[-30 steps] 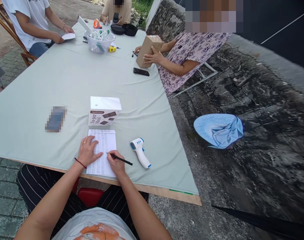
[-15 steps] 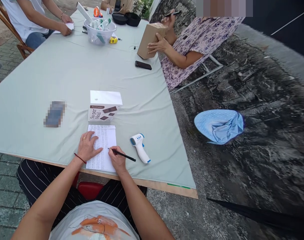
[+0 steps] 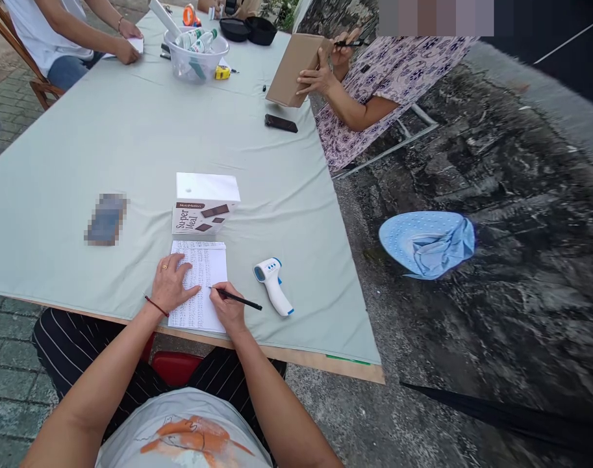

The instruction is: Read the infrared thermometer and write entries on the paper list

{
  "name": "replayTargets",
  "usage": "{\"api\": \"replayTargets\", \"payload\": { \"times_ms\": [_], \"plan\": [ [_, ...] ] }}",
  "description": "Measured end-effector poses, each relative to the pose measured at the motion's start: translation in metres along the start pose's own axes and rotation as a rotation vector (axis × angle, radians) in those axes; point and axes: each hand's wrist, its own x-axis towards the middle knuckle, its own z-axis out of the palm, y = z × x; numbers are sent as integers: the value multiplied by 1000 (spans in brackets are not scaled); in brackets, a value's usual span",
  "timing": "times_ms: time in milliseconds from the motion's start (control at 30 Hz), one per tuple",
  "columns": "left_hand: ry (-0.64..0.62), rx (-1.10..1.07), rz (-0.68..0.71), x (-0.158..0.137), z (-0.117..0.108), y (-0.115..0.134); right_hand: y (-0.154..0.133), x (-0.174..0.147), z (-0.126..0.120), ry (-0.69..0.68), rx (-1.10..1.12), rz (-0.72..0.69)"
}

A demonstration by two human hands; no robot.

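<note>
A white notepad covered in rows of handwriting lies near the table's front edge. My left hand rests on its left side with fingers spread, a ring on one finger. In my right hand a black pen is gripped, its tip at the written lines on the paper. Just beyond the pad stands a white "Super Meal" box with brown bars printed on it. To the right of the pad lies a white and blue infrared thermometer.
A blurred phone-like rectangle lies at left. Farther back are a clear basket with bottles, a yellow tape measure and a black phone. A co-worker at right holds a cardboard box. A blue hat lies off the table.
My right hand and the pen have shifted very slightly left over the paper. The co-worker at right has tilted the cardboard box and brought a pen closer to it.
</note>
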Motion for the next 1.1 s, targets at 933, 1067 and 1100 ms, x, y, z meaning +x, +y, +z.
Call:
{"api": "replayTargets", "payload": {
  "times_ms": [933,1067,1100],
  "plan": [
    [-19,-9,1,0,0,-1,3,0,1,28,-3,11],
    [-26,-15,-9,1,-1,-1,4,-1,1,32,-9,1],
    [-27,-20,-13,1,-1,-1,5,-1,1,45,-11,4]
  ]
}}
